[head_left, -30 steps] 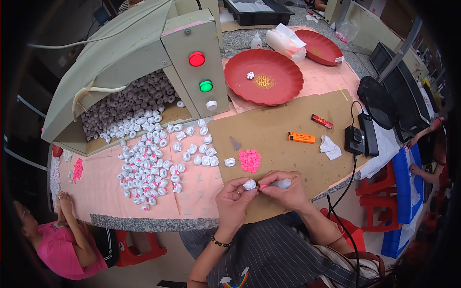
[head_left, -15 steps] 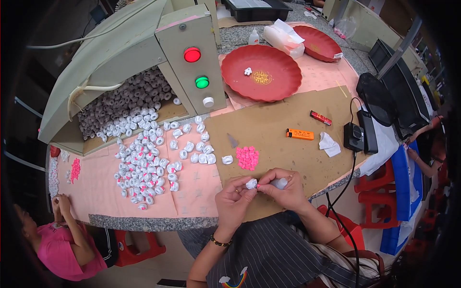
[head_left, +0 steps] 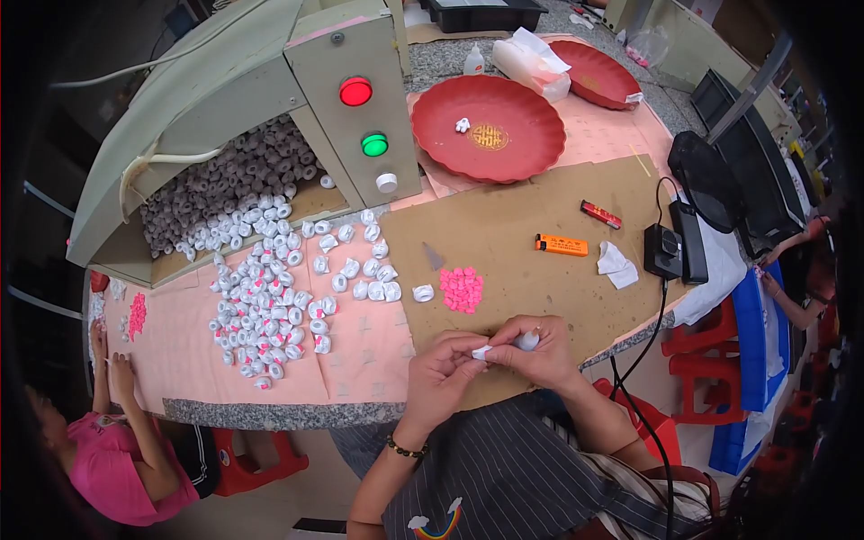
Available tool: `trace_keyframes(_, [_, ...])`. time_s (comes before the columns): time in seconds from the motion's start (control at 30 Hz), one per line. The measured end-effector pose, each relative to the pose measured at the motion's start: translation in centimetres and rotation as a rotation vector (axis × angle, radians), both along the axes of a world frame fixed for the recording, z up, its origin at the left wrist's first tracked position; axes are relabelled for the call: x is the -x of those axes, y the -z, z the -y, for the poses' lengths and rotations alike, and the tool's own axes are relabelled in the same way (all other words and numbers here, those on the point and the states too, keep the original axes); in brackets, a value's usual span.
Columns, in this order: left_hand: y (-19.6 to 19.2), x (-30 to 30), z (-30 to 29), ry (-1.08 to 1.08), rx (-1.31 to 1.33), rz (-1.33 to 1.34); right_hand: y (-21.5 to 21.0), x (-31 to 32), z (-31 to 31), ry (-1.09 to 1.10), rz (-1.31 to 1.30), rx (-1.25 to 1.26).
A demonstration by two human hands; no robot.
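Observation:
My left hand (head_left: 443, 371) pinches a small white rounded piece (head_left: 481, 353) between thumb and fingertips, low over the brown cardboard (head_left: 531, 297). From the other side, my right hand (head_left: 546, 360) presses its thumb and index finger on the same piece. Tucked in the right hand's curled fingers is a whitish, translucent thing (head_left: 527, 340), perhaps a small bottle, mostly hidden. Just beyond my hands lies a cluster of small pink pieces (head_left: 461, 290). A single white ring-like piece (head_left: 423, 293) and a grey pointed blade (head_left: 434, 256) are near it.
Many white pieces with pink bits (head_left: 270, 310) spread to the left, before a grey machine (head_left: 346, 54) holding grey ones. Beyond are red scalloped trays (head_left: 450, 103) and a squeeze bottle (head_left: 474, 59). Rightward lie lighters (head_left: 562, 245), crumpled tissue (head_left: 617, 268) and a black cabled box (head_left: 663, 252). A co-worker (head_left: 126, 459) sits left.
The pink bit seen between my fingertips is now hidden, and the white piece is turned and pinched by both hands. The co-worker's hands at left have moved apart.

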State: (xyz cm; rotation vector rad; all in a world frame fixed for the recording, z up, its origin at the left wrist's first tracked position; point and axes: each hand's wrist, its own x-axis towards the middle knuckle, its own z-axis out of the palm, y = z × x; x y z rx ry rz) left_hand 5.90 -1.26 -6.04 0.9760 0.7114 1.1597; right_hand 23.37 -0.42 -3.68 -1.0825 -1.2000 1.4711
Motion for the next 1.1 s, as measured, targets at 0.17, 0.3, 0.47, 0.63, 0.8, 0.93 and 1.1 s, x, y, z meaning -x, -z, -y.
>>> trace_keyframes(0.17, [-0.42,0.23,-0.25,0.05,0.021,0.059,0.71,0.14,0.07,-0.002,0.045,-0.215])
trace_keyframes(0.3, [-0.29,-0.03,-0.02,-0.025,0.029,0.043,0.54,0.17,0.09,-0.015,0.04,-0.273])
trace_keyframes(0.47, [-0.31,-0.41,0.18,-0.082,0.02,-0.01,0.73,0.16,0.15,-0.012,0.151,-0.374])
trace_keyframes(0.63, [-0.29,-0.42,0.25,-0.077,0.019,-0.039,0.99,0.14,0.14,0.004,0.189,-0.436])
trace_keyframes(0.8, [-0.36,-0.37,0.16,-0.067,0.041,-0.051,1.03,0.22,0.15,0.014,0.238,-0.475])
trace_keyframes(0.93, [-0.19,-0.35,0.0,-0.067,0.023,-0.064,1.09,0.33,-0.02,0.022,0.243,-0.491])
trace_keyframes(1.1, [-0.48,-0.29,0.19,-0.067,0.048,-0.034,1.11,0.41,0.0,0.025,0.244,-0.526])
